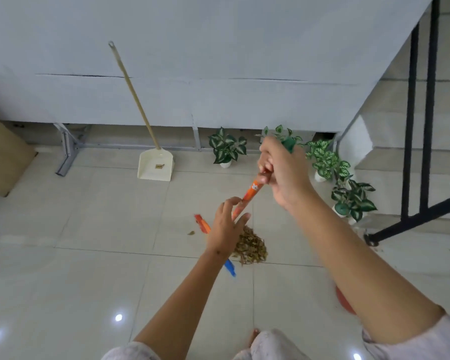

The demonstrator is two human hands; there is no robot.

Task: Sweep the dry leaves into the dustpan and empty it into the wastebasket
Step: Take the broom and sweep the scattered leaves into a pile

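The right hand [283,172] grips the broom [250,196] high on its stiff, light handle; the left hand [227,224] — fingers loose, perhaps just touching — sits lower; dry leaves [251,246] heap at 6 o'clock of the dustpan [155,165], well apart — featherlight, easily scattered.

A pile of dry brown leaves [250,246] sits on the floor, a bit right of the middle. One small leaf [191,233] lies alone to its left. The broom [250,197] – orange stick, orange and blue bristles – leans over the pile. The cream dustpan [155,165] stands higher up, left of the middle, its long stick tilted against the wall.
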